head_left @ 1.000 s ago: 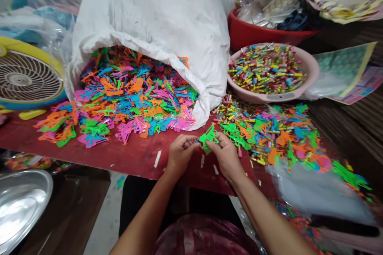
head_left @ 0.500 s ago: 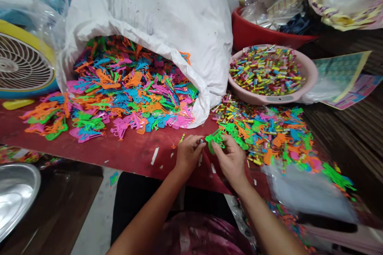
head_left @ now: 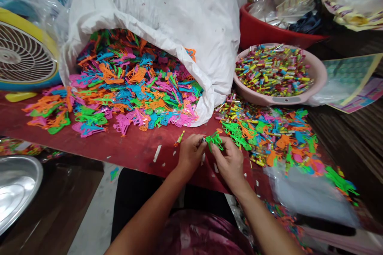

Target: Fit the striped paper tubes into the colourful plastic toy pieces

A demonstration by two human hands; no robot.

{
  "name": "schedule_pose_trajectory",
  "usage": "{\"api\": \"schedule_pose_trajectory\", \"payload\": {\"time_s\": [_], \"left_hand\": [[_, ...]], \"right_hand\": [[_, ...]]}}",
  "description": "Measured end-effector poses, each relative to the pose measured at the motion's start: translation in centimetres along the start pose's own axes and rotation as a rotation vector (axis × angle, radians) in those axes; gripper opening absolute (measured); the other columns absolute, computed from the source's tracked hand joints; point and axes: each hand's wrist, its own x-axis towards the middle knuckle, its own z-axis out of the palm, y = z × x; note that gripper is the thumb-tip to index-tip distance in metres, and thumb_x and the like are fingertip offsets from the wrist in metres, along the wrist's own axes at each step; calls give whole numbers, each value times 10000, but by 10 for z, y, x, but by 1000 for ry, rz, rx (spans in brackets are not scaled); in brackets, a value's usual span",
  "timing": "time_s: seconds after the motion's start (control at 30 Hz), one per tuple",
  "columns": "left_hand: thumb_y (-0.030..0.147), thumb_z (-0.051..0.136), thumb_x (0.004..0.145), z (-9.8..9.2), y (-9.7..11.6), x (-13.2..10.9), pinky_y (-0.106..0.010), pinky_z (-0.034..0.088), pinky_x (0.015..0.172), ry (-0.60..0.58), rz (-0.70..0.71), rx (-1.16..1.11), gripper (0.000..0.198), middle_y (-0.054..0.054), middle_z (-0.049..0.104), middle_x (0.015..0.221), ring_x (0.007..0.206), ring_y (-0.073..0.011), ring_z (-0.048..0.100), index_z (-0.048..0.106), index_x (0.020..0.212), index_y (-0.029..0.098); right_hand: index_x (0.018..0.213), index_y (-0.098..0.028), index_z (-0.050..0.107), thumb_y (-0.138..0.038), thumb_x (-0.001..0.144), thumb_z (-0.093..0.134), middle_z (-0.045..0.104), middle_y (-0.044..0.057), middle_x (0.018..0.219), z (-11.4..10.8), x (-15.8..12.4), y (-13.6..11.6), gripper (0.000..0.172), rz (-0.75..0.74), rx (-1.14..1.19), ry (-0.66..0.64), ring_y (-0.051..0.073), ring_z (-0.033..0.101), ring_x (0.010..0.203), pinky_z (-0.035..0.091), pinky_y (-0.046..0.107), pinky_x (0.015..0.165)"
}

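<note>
Between the left hand (head_left: 191,155) and right hand (head_left: 229,165), a neon-green moulded plastic toy piece (head_left: 214,141) is pinched by the right fingertips, a small tube (head_left: 204,140) being gripped narrowly by the left. If fumbled, the toy piece could be lost among the loose green plastic pieces (head_left: 236,137) just right of the hands; no writing can be read.

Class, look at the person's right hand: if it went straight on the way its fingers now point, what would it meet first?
The green plastic gun-shaped piece between the hands. The right hand's fingers seem to touch it already, though depth is hard to judge from this head view.
</note>
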Motion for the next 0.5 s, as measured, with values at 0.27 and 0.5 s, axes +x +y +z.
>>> {"api": "schedule_pose_trajectory", "payload": {"time_s": [0.27,0.5], "left_hand": [[202,590,888,3,1,-2,-274,442,716,33,48,75,98,-26,689,824,803,-180,623,687,883,199],[229,499,955,7,-4,-7,-284,473,742,64,201,257,165,-52,692,852,829,-190,631,655,929,180]], "right_hand": [[973,-218,616,-278,936,566,649,7,856,4,-2,-1,86,-46,-41,66,163,596,762,456,277,720],[951,-213,613,-279,942,549,635,-7,826,1,2,-8,92,-40,-41,65,151,578,742,439,256,702]]}}
